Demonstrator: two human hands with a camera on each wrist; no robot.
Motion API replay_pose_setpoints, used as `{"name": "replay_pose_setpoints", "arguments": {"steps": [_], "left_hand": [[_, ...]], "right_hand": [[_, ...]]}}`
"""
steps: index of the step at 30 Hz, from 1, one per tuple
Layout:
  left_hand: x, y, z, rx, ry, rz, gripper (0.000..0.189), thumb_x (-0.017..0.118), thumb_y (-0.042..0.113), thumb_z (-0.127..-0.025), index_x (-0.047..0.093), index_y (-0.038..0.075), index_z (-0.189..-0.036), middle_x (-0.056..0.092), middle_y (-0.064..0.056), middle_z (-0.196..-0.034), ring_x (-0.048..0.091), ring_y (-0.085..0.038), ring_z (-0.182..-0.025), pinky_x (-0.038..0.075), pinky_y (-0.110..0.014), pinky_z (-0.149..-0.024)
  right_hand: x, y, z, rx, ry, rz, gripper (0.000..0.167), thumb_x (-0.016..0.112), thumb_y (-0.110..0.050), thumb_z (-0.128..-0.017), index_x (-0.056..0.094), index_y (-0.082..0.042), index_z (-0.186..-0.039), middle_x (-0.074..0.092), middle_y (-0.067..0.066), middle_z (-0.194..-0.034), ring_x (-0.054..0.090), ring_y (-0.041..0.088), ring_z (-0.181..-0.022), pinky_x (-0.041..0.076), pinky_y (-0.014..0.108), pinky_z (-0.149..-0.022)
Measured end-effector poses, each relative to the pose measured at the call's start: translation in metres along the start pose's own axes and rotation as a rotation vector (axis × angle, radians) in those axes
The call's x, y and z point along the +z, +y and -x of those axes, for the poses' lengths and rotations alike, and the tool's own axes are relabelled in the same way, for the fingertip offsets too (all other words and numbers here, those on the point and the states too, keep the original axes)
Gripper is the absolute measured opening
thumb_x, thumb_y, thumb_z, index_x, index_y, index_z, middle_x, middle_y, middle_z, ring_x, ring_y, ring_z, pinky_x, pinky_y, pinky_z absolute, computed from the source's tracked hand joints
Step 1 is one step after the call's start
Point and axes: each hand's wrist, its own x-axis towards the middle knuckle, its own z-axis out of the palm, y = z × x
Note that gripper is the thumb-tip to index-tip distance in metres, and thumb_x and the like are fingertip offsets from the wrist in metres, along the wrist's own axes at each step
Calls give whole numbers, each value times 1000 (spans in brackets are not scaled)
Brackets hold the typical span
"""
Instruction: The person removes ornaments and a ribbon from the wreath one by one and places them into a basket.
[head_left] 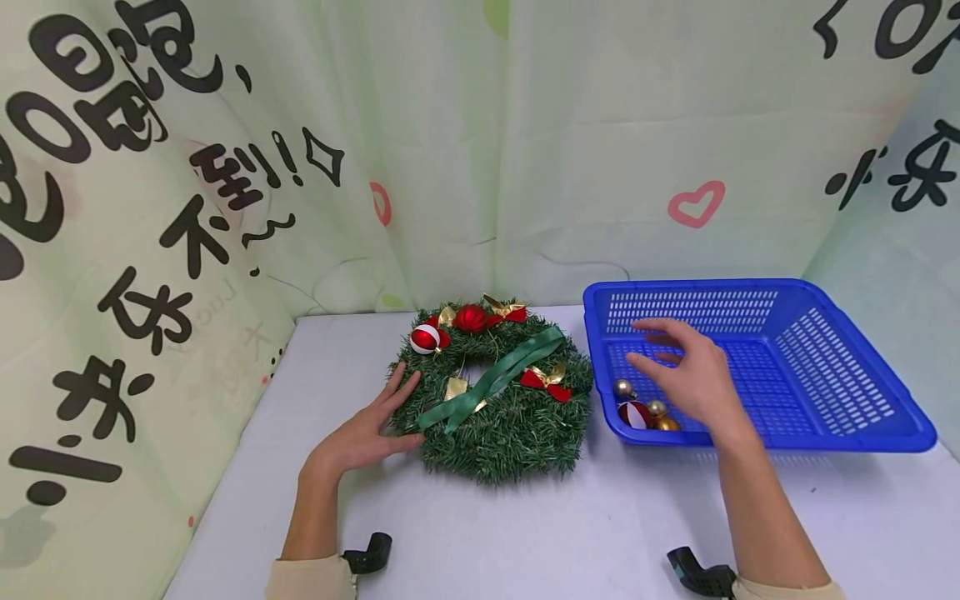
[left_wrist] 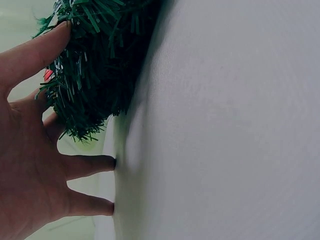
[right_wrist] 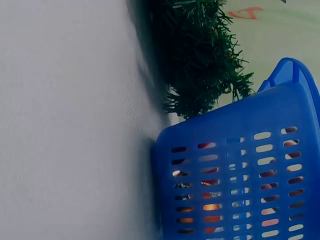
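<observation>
A green tinsel wreath (head_left: 502,454) lies on the white table, with a green ribbon (head_left: 495,383) draped across it. It carries a red ball (head_left: 471,318), a red-and-white ball (head_left: 426,338) and red bows with gold, one of them a right-side bow (head_left: 551,382). My left hand (head_left: 363,435), fingers spread, touches the wreath's left edge; in the left wrist view its thumb lies against the needles and two fingertips meet the table. Over the left part of the blue basket (head_left: 840,442) hovers my right hand (head_left: 693,375), fingers loosely bent, nothing visible between them.
In the basket's near left corner sit several baubles, among them a red-and-white bauble (head_left: 634,414) and a gold bauble (head_left: 666,424). The basket stands just right of the wreath. A printed curtain (head_left: 562,150) hangs behind and beside the table (head_left: 525,542).
</observation>
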Motion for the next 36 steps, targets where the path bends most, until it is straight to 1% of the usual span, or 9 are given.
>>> {"name": "replay_pose_setpoints", "arguments": {"steps": [3, 8, 11, 16, 18, 25, 27, 33, 36], "left_hand": [[0, 0, 1, -1, 0, -2, 97, 73, 43, -96, 9, 34, -169, -13, 10, -176, 5, -36, -162, 26, -70, -120], [0, 0, 0, 5, 3, 3, 97, 73, 43, -96, 9, 34, -169, -12, 9, -176, 5, -37, -162, 26, -71, -119], [0, 0, -1, 11, 7, 3, 98, 74, 42, -96, 9, 33, -169, -13, 8, -176, 5, -37, -162, 26, -71, -119], [0, -1, -3, 13, 13, -7, 98, 74, 41, -96, 9, 34, -169, -12, 10, -176, 5, -36, -162, 27, -70, -119], [1, -1, -3, 14, 13, -9, 97, 74, 40, -97, 9, 34, -169, -12, 9, -176, 6, -37, -162, 27, -70, -119], [0, -1, -1, 13, 13, -2, 97, 74, 39, -97, 9, 34, -169, -12, 8, -176, 5, -37, -162, 27, -70, -120], [0, -1, -1, 16, 14, -5, 97, 74, 39, -97, 9, 33, -169, -12, 8, -176, 5, -38, -162, 27, -70, -119], [-1, 0, -1, 14, 10, 1, 97, 74, 37, -96, 10, 33, -169, -12, 8, -176, 5, -37, -162, 27, -70, -120], [0, 0, 0, 13, 10, 2, 97, 74, 37, -96, 10, 33, -169, -12, 8, -176, 6, -37, -162, 27, -70, -120]], "right_hand": [[3, -4, 0, -23, 12, -51, 50, 74, -32, -98, 62, -14, -144, 61, 16, -145, 61, 40, -131, 52, 48, -104], [9, -10, -1, -51, 3, -167, 48, 75, -29, -98, 63, -14, -142, 64, 11, -142, 64, 27, -127, 52, 15, -96], [13, -15, -2, -63, -13, -215, 46, 75, -26, -99, 63, -13, -141, 64, 13, -140, 64, 26, -125, 49, 7, -93], [22, -23, -4, -76, -47, -268, 46, 74, -24, -99, 62, -8, -141, 63, 18, -140, 63, 35, -126, 49, 8, -93], [27, -27, -4, -84, -59, -273, 46, 75, -23, -98, 63, -8, -140, 63, 17, -140, 64, 35, -126, 50, 10, -94], [42, -44, -14, -126, -120, -268, 42, 77, -20, -97, 65, -13, -137, 64, 9, -142, 64, 31, -128, 55, 38, -103], [46, -49, -17, -138, -138, -280, 42, 77, -17, -96, 66, -11, -136, 64, 12, -142, 64, 33, -128, 56, 38, -103], [61, -66, -27, -137, -197, -351, 40, 77, -9, -94, 67, -7, -133, 65, 16, -138, 66, 40, -122, 57, 25, -96], [69, -73, -33, -116, -234, -367, 41, 77, -9, -94, 67, -8, -133, 65, 14, -138, 66, 40, -121, 58, 28, -96]]}}
